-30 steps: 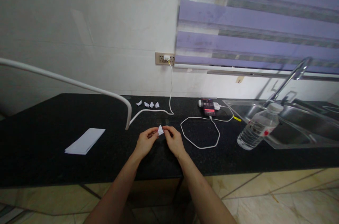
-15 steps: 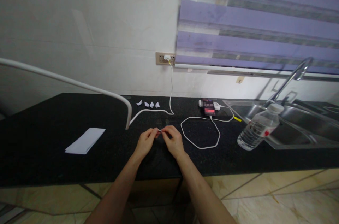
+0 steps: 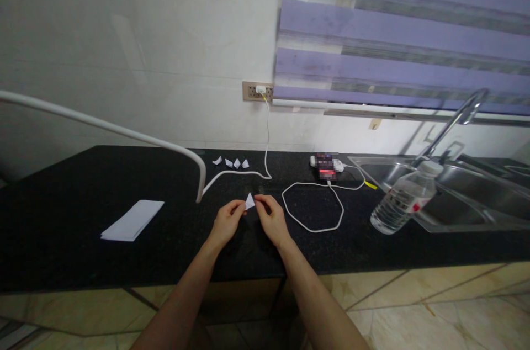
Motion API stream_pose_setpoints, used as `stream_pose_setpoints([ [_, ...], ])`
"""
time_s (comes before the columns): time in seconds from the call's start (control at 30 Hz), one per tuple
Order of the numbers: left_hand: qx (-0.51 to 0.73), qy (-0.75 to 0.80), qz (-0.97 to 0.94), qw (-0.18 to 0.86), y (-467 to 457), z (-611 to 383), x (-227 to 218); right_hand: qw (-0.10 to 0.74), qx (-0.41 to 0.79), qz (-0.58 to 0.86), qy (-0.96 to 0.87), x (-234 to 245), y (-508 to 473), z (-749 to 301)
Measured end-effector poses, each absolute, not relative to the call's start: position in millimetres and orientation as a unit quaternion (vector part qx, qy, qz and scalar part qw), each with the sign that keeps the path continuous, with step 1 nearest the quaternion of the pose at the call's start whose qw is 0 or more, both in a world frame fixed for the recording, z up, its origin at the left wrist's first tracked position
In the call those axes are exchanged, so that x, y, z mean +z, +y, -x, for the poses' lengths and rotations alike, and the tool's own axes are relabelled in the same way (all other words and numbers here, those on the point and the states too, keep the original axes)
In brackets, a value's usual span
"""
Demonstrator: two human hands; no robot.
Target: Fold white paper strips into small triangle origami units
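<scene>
A small white triangle of folded paper stands point-up between my hands, above the black counter. My left hand pinches its left side between thumb and fingers. On the other side, the fingertips of my right hand close at its right edge. Farther back, several small folded paper pieces sit in a row near the wall. A stack of white paper sheets lies flat to the left of my hands.
A white bent tube reaches in from the left down to the counter. Right of my hands lies a looped white cable leading to a phone, partly blurred. A tilted-looking water bottle stands by the steel sink.
The folded paper, a thin sliver before, now shows its triangular face upright between my fingers. My right fingertips have opened slightly. Everything else on the counter stays in place.
</scene>
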State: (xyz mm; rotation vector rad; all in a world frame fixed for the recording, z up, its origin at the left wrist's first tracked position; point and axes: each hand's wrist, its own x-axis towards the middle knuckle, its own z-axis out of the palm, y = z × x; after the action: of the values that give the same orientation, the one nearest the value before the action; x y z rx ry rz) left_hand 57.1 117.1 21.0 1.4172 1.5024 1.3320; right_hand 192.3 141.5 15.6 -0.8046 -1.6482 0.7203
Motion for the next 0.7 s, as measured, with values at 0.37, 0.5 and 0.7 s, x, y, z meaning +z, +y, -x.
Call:
stream_pose_setpoints([
  [0.37,0.516,0.569,-0.543,0.341,118.1,-55.7,18.8,0.508,0.421,0.369,-0.655,14.9,143.8,-191.8],
  [0.5,0.545,0.544,-0.518,0.374,117.9,-58.7,19.8,0.486,0.462,0.362,-0.647,16.0,142.6,-191.6],
  [0.7,0.572,0.521,-0.504,0.383,117.9,-61.1,21.2,0.475,0.472,0.364,-0.647,12.0,144.0,-190.9],
])
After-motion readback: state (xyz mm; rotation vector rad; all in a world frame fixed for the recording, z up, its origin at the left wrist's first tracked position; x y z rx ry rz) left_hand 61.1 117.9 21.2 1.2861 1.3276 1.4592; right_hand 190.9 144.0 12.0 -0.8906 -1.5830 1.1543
